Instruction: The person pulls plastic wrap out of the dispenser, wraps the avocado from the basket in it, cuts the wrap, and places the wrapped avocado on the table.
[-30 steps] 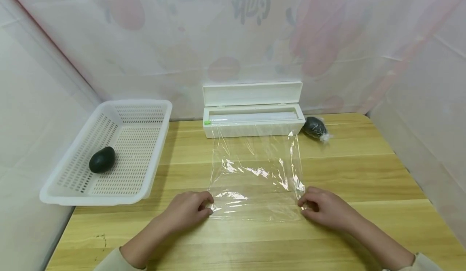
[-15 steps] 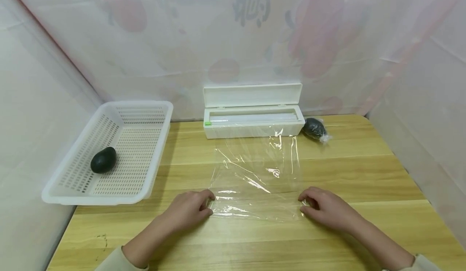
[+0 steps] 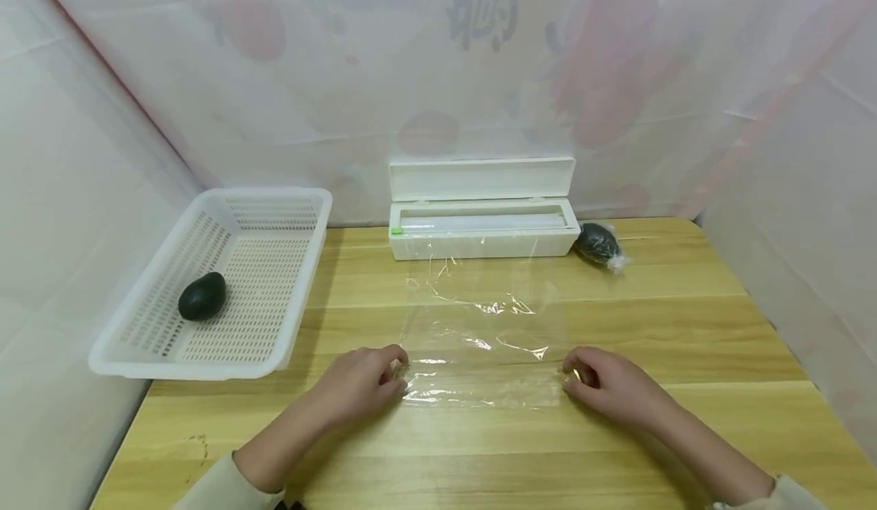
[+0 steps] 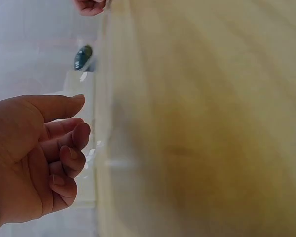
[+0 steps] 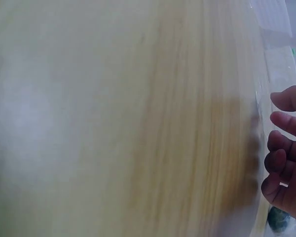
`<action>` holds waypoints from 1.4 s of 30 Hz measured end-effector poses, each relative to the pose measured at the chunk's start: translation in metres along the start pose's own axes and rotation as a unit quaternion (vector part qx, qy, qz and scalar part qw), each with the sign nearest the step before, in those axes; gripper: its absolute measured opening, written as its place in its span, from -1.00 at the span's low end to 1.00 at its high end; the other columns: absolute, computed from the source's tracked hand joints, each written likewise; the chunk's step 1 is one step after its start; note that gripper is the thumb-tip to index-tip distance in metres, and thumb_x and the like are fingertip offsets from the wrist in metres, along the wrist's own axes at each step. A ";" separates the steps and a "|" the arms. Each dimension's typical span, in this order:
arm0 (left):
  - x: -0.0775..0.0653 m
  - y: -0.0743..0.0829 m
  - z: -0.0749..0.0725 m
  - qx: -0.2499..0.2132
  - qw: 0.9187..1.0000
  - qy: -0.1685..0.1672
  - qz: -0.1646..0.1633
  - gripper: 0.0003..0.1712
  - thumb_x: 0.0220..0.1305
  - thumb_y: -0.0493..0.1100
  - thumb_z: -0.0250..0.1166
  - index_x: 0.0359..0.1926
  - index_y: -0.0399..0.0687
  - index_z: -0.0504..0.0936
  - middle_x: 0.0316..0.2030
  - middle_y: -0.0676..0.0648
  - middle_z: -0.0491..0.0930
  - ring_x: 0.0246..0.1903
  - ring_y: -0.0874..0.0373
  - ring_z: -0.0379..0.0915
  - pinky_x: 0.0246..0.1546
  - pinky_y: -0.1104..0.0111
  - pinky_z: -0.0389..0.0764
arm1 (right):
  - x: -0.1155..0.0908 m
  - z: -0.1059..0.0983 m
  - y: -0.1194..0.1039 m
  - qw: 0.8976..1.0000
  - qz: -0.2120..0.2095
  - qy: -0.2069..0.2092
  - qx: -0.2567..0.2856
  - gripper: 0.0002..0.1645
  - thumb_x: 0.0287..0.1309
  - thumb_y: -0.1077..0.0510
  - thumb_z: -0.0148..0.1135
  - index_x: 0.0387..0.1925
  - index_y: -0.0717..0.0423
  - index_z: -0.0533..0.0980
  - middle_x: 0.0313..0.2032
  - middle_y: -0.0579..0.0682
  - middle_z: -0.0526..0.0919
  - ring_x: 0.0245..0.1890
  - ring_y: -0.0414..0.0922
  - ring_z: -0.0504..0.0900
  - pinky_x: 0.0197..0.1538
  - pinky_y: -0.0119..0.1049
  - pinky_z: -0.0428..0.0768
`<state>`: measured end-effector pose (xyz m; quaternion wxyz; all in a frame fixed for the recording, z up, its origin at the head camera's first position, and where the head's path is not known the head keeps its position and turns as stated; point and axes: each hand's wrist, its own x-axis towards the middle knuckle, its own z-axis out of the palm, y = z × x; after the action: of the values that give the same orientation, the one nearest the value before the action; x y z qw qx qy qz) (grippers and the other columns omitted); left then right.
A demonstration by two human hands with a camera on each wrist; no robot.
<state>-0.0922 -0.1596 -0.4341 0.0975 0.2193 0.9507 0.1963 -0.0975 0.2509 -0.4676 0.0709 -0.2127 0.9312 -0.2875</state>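
A clear sheet of cling film (image 3: 479, 327) lies over the wooden table, running forward from a white cling film box (image 3: 485, 247) with its lid raised. At the sheet's front left corner is my left hand (image 3: 363, 384), fingers loosely bent, a gap showing between thumb and index finger. My right hand (image 3: 613, 384) rests by the front right corner in a similar pose, thumb apart from the index finger. Both wrist views show the left hand (image 4: 37, 158) and right hand (image 5: 288, 148) with relaxed fingers and nothing pinched. The fingertips sit right at the film's edges.
A white plastic basket (image 3: 311, 289) on the left holds one dark green, avocado-like fruit (image 3: 202, 297). Beside the box's right end sits a similar dark fruit wrapped in film (image 3: 598, 243). A printed curtain (image 3: 356, 114) closes off the back and sides of the table (image 3: 493, 457).
The film has settled flatter, with fewer creases and bright reflections. Thumbs and fingers have parted slightly at its front corners, letting go. The whole view has shifted a little.
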 end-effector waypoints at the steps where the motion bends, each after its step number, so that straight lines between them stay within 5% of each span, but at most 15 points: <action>1: -0.001 0.001 -0.004 0.002 1.000 0.006 -0.001 -0.71 0.25 0.00 0.34 -0.03 0.08 0.62 -0.65 0.31 0.40 -0.61 0.38 0.29 -0.53 0.43 0.37 | -0.001 -0.001 0.000 1.000 0.005 -0.001 0.002 -0.83 0.19 0.00 0.35 -0.22 -0.08 0.56 -0.57 -0.30 0.34 -0.57 -0.42 0.28 -0.39 -0.44 0.34; 8: -0.013 0.006 -0.040 -0.007 0.998 0.057 -0.012 -0.68 0.24 -0.03 0.38 -0.01 0.02 0.64 -0.61 0.30 0.44 -0.71 0.41 0.22 -0.63 0.48 0.35 | -0.003 0.000 -0.006 0.996 0.088 0.010 -0.020 -0.75 0.23 -0.14 0.29 -0.43 -0.14 0.50 -0.62 -0.24 0.37 -0.62 -0.34 0.27 -0.49 -0.41 0.28; 15: -0.030 0.003 -0.083 0.018 0.994 0.106 -0.021 -0.71 0.27 0.01 0.35 -0.02 0.08 0.66 -0.56 0.32 0.48 -0.67 0.40 0.22 -0.62 0.47 0.34 | -0.003 0.003 -0.007 0.993 0.113 -0.009 -0.038 -0.72 0.20 -0.14 0.31 -0.47 -0.13 0.48 -0.63 -0.22 0.40 -0.63 -0.29 0.29 -0.47 -0.39 0.29; 20: -0.039 -0.022 -0.124 0.027 0.990 0.132 -0.041 -0.72 0.32 -0.03 0.31 -0.01 -0.01 0.66 -0.49 0.19 0.60 -0.59 0.33 0.34 -0.55 0.42 0.41 | -0.006 0.002 -0.008 0.992 0.115 -0.013 -0.040 -0.74 0.18 -0.10 0.33 -0.47 -0.11 0.48 -0.62 -0.21 0.41 -0.61 -0.28 0.29 -0.47 -0.38 0.28; 25: -0.046 -0.069 -0.164 0.051 0.985 0.142 -0.087 -0.67 0.36 -0.05 0.27 0.02 -0.15 0.63 -0.33 -0.04 0.67 -0.43 0.16 0.49 -0.44 0.30 0.50 | -0.007 0.001 -0.008 0.993 0.114 -0.009 -0.043 -0.74 0.18 -0.11 0.33 -0.48 -0.13 0.48 -0.61 -0.23 0.41 -0.61 -0.29 0.29 -0.46 -0.39 0.28; 29: -0.053 -0.112 -0.184 0.050 0.981 0.118 -0.145 -0.52 0.38 -0.02 0.23 0.16 -0.26 0.52 -0.02 -0.31 0.58 -0.15 -0.15 0.53 -0.21 -0.01 0.54 | -0.005 0.002 -0.007 0.993 0.107 -0.007 -0.041 -0.74 0.18 -0.10 0.34 -0.48 -0.13 0.48 -0.62 -0.23 0.40 -0.61 -0.30 0.28 -0.46 -0.40 0.28; 32: -0.056 -0.140 -0.189 0.051 0.980 0.082 -0.175 -0.34 0.38 0.02 0.22 0.30 -0.35 0.36 0.21 -0.49 0.35 0.12 -0.41 0.34 0.01 -0.27 0.39 | -0.005 0.003 -0.007 0.994 0.104 -0.007 -0.043 -0.75 0.18 -0.09 0.34 -0.48 -0.13 0.48 -0.63 -0.23 0.40 -0.62 -0.31 0.28 -0.46 -0.40 0.28; 37: -0.058 -0.175 -0.183 0.043 0.980 0.007 -0.192 -0.07 0.34 0.07 0.26 0.44 -0.44 0.07 0.34 -0.62 0.01 0.30 -0.59 -0.08 0.19 -0.41 0.12 | -0.005 0.003 -0.006 0.994 0.104 -0.008 -0.043 -0.75 0.18 -0.09 0.34 -0.47 -0.13 0.48 -0.63 -0.23 0.39 -0.63 -0.31 0.27 -0.47 -0.40 0.27; 42: -0.059 -0.194 -0.168 0.028 0.981 -0.030 -0.190 -0.01 0.32 0.03 0.29 0.46 -0.46 -0.02 0.33 -0.66 -0.04 0.26 -0.63 -0.06 0.16 -0.42 0.17 | -0.005 0.003 -0.005 0.994 0.105 -0.007 -0.038 -0.75 0.17 -0.09 0.34 -0.49 -0.14 0.48 -0.63 -0.23 0.39 -0.63 -0.31 0.27 -0.48 -0.40 0.27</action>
<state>-0.1592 -0.4021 -0.3570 0.1554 0.0433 0.9769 0.1404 -0.0900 0.2478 -0.4668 0.0993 -0.1182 0.9580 -0.2416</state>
